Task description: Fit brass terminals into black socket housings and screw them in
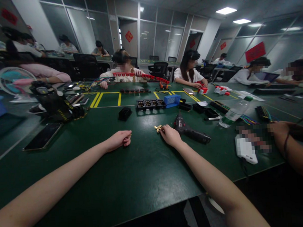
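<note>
My left hand [119, 140] is closed just above the green table, fingertips pinched; a tiny brass-coloured glint shows at them, too small to name. Across from it, my right hand [170, 135] has its fingers curled down onto a little cluster of small brass metal pieces [157, 128] on the tabletop. Right beside that hand lies a black power screwdriver [193, 130], its bit pointing away from me. Farther off stands a row of black square housings [151, 104] with brass parts inside, against a small blue bin [172, 100].
A single black housing [125, 113] sits left of the row. A phone [42, 136] and a fan [15, 79] are at the left. On the right stand a water bottle [236, 112], a white power bank [245, 150] and a neighbour's arm [296, 148]. Other people sit opposite.
</note>
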The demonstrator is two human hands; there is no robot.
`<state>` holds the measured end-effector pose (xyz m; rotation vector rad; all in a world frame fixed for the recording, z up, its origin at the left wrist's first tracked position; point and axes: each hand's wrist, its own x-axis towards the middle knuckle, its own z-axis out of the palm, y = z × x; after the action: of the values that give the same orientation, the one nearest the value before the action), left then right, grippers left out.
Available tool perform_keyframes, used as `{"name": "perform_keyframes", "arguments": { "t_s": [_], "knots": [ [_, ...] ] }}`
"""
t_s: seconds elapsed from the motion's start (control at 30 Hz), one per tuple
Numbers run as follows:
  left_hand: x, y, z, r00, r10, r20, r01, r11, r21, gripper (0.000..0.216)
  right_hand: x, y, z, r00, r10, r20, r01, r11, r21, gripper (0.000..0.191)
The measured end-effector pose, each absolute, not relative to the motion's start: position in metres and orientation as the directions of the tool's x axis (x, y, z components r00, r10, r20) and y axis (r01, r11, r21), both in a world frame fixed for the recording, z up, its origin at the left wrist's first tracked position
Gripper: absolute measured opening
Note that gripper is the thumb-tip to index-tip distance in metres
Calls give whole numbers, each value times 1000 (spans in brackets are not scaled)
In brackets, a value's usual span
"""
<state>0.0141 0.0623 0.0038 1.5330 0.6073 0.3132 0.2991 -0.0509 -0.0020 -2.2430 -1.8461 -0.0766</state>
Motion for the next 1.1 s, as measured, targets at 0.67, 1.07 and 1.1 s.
{"name": "perform_keyframes", "arguments": {
  "t_s": [0.67,1.07,1.1],
  "knots": [
    [13,63,6,820,545,-173,182,39,983,49,326,-47,10,320,777,542,840,32,-542,32],
    [15,65,-1,821,546,-165,167,47,985,48,323,-58,8,96,859,503,970,32,-241,34],
    [15,65,-1,822,545,-165,167,46,985,48,321,-56,4,56,873,485,975,57,-215,33]
  ]
}}
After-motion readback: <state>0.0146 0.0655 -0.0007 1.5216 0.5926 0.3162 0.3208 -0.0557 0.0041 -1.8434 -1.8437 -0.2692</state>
